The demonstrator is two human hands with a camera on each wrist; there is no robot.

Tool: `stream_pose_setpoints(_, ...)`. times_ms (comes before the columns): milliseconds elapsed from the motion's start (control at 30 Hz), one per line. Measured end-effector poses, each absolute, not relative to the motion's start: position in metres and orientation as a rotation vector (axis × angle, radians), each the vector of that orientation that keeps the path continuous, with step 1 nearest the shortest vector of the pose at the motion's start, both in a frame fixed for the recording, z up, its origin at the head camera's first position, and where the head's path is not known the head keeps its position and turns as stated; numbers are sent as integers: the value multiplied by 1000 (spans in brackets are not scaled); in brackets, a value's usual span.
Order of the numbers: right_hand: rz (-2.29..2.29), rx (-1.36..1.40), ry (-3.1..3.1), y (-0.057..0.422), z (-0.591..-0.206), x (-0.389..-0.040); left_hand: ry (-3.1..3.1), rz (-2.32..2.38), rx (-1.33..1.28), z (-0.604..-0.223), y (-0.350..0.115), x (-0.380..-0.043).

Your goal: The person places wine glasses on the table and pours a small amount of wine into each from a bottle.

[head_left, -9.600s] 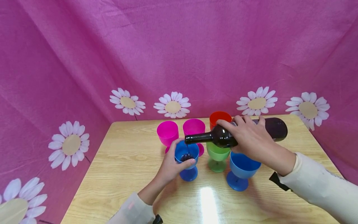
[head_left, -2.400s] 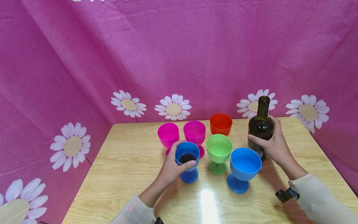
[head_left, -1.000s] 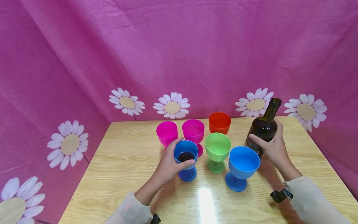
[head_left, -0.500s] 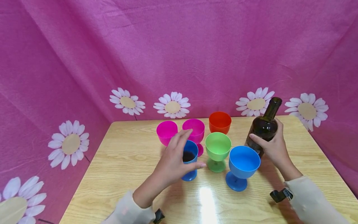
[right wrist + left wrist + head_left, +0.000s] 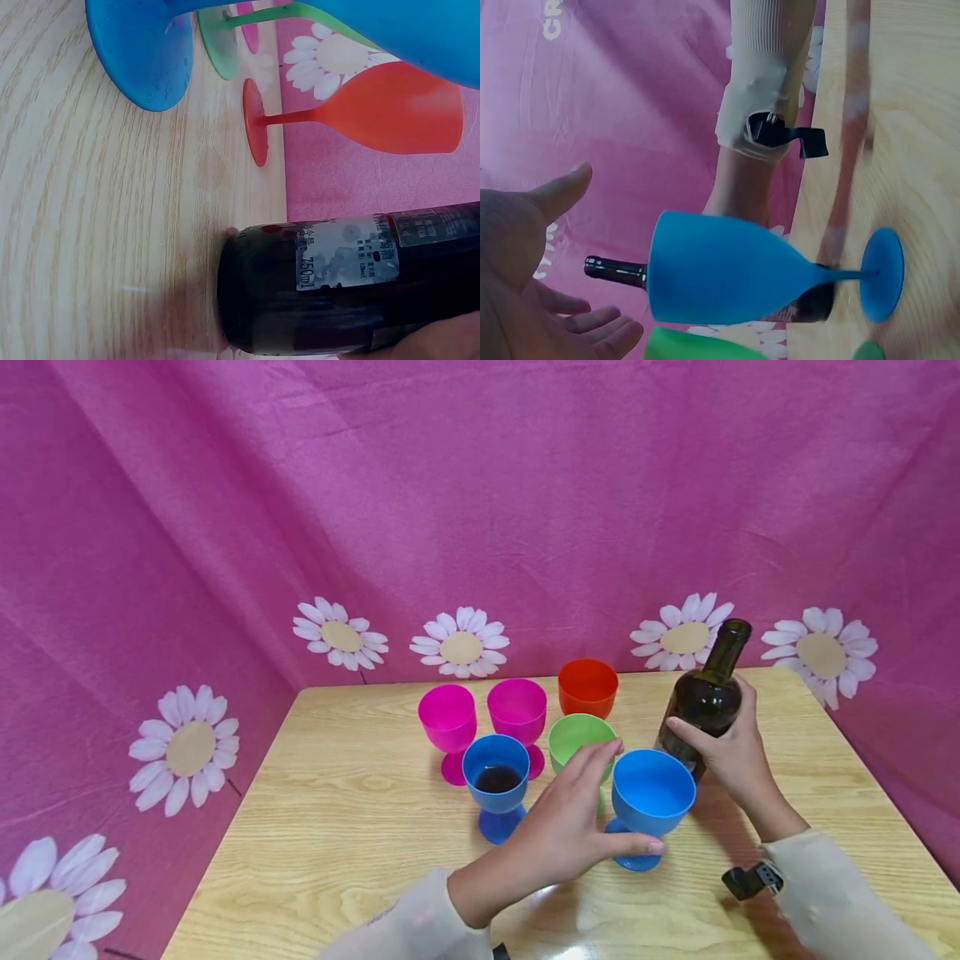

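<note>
My left hand (image 5: 566,831) is spread beside the right-hand blue goblet (image 5: 652,814), fingers and thumb apart on its left side. The left wrist view shows a gap between this hand and the goblet's bowl (image 5: 720,270). My right hand (image 5: 738,760) grips a dark wine bottle (image 5: 705,706) around its body, the neck leaning slightly right. In the right wrist view the bottle's base is right at the tabletop, its label (image 5: 349,255) showing. The other blue goblet (image 5: 480,797) stands at left with dark liquid in it. A green goblet (image 5: 573,733) is partly hidden behind my left fingers.
Two pink goblets (image 5: 447,718) stand behind the left blue one. An orange-red goblet (image 5: 587,693) stands at the back near the bottle. Pink cloth (image 5: 480,510) with daisies hangs along the back and left edges of the wooden table (image 5: 337,810).
Earlier, my right hand poured from the bottle into the left blue goblet, then brought the bottle upright at right. My left hand has let go of that goblet and moved right to the other blue one.
</note>
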State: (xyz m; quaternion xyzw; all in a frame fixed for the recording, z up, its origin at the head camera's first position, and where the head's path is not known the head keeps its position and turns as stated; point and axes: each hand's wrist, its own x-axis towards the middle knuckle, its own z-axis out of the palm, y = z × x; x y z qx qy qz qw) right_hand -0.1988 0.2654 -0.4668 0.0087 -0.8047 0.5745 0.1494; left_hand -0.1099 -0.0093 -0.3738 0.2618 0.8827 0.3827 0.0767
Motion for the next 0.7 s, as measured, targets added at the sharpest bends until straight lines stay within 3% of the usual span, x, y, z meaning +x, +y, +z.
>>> stream_pose_setpoints(700, 1594, 33, -2331, 265, -468, -199, 2893, 769, 822, -384, 27, -117)
